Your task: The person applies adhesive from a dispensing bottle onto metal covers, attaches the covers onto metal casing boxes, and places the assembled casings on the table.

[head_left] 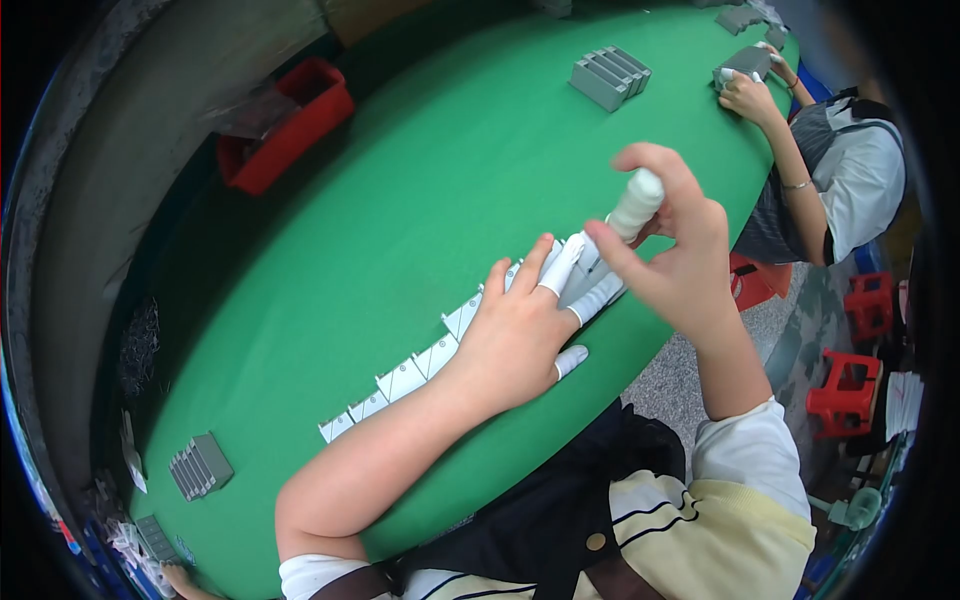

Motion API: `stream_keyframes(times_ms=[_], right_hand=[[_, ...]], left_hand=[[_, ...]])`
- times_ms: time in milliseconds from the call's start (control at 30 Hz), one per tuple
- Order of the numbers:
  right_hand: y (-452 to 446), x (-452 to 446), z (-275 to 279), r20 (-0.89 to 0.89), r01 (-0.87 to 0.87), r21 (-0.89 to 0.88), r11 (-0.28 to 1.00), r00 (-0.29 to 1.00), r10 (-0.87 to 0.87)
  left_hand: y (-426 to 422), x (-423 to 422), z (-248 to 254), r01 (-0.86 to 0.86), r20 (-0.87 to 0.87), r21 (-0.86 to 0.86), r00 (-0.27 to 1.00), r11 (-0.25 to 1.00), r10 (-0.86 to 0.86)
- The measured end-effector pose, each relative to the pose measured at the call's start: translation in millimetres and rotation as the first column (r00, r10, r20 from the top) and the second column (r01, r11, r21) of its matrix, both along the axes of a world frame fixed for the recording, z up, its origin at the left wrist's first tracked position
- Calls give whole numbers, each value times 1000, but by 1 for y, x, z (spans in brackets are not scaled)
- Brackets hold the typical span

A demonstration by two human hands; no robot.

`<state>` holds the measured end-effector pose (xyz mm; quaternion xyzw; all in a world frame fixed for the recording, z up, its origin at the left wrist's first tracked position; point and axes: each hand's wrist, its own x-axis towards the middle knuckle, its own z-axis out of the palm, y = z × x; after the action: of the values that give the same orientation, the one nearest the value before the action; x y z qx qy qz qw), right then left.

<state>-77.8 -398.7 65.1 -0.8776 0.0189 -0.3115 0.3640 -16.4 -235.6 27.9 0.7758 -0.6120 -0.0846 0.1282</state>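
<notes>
Hands (pixel 515 335) at white pieces (pixel 402 378)

Single head-worn view, facing forward and down, close above green table (pixel 430 170).

Some parts covered, some cut off
The left hand (pixel 515 335) hides part of the row of pale pieces (pixel 402 378), whose marks are too small to read; at lower left, another person's arm (pixel 187 584) is cut by the bottom edge.
</notes>
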Motion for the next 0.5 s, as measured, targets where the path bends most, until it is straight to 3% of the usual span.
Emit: stream_keyframes(times_ms=[67,267,367,433,500], right_hand=[[2,0,5,-5,-91,-90,992,996,91],[-12,3,11,-39,-387,71,919,920,391],[-8,3,7,-3,-359,-33,933,933,360],[-1,3,1,7,-156,-18,988,988,156],[2,3,-5,26,-26,4,1000,999,26]], left_hand=[[1,-1,-4,-11,-20,-62,1000,998,10],[3,-2,-9,-26,-28,-162,999,986,22],[2,-2,-8,-20,-36,-116,999,993,16],[3,-1,-2,-2,-27,-7,1000,1000,2],[4,-2,-5,-8,-5,-43,1000,999,8]])
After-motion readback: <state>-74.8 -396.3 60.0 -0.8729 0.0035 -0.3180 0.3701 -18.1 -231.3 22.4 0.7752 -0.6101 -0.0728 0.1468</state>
